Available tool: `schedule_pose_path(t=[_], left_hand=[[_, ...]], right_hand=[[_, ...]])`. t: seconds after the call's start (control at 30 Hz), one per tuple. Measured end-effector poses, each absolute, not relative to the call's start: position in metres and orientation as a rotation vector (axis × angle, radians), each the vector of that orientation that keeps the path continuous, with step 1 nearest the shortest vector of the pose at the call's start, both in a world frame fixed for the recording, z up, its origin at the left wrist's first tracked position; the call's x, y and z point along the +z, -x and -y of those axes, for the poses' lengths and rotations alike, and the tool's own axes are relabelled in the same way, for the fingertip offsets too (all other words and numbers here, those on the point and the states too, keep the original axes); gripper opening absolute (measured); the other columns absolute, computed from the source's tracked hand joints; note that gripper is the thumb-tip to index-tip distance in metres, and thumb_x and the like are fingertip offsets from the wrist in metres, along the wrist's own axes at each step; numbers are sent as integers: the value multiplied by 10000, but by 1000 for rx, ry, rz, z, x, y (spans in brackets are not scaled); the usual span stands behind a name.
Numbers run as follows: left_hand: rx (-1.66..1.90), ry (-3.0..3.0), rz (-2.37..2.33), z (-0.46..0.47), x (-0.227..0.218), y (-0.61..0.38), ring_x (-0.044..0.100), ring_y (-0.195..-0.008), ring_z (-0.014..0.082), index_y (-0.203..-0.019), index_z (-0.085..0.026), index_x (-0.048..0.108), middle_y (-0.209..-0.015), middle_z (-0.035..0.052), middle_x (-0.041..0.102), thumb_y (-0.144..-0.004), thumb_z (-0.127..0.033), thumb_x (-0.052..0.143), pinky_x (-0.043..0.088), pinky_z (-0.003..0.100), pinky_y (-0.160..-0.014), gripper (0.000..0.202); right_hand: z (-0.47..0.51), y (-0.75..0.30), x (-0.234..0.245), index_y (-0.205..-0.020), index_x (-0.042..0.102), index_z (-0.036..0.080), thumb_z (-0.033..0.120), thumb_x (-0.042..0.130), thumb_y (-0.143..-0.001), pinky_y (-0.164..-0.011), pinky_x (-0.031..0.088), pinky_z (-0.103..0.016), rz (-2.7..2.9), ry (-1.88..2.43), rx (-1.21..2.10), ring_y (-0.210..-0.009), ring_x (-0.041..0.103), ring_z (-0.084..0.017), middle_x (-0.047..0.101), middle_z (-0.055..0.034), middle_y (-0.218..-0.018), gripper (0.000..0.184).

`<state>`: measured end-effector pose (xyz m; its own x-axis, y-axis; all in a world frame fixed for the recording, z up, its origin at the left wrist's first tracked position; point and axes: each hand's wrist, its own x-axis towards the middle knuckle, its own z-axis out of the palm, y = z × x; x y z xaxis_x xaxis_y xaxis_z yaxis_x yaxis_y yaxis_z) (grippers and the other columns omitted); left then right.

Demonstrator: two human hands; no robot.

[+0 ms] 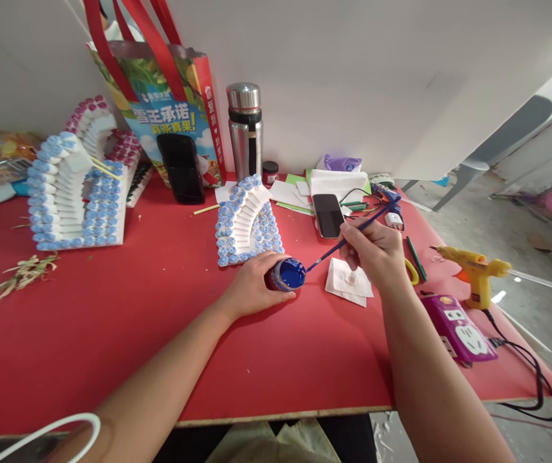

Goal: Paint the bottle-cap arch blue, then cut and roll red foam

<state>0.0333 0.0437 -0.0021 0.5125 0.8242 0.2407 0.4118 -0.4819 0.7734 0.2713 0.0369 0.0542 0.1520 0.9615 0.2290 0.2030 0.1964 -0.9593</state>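
My left hand (257, 284) is wrapped round a small open jar of blue paint (289, 274), tilted a little on the red table. Between the fingers of my right hand (371, 247) is a thin blue paintbrush (327, 254), its tip at the jar's rim. Just behind the jar stands a small white stair model (248, 222) edged with rows of blue-and-white rolled pieces. A folded white tissue (349, 281) lies under and beside my right hand.
A larger blue-edged model (76, 193) stands left, with a pink-edged one (95, 122) behind. At the back are a shopping bag (160, 109), a steel flask (246, 132) and phones (329, 216). A yellow glue gun (476, 267) and purple power strip (459, 329) sit at the right edge.
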Motion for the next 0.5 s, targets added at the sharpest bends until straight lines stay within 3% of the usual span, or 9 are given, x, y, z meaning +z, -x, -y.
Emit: schedule_pose_path(t=[0.5], left_hand=[[789,-2095,-1019,-43,-2,-33,619,-1159,263,-1223,-248,609,-1224,69,665,-688,-316,832,483,411,-1033,584]], right_hand=[[-36,-264,52,-690,612,191,373,691,-868,-331,279,-236,1257,1154,923,-308,415,-77,570,29,-473,266]])
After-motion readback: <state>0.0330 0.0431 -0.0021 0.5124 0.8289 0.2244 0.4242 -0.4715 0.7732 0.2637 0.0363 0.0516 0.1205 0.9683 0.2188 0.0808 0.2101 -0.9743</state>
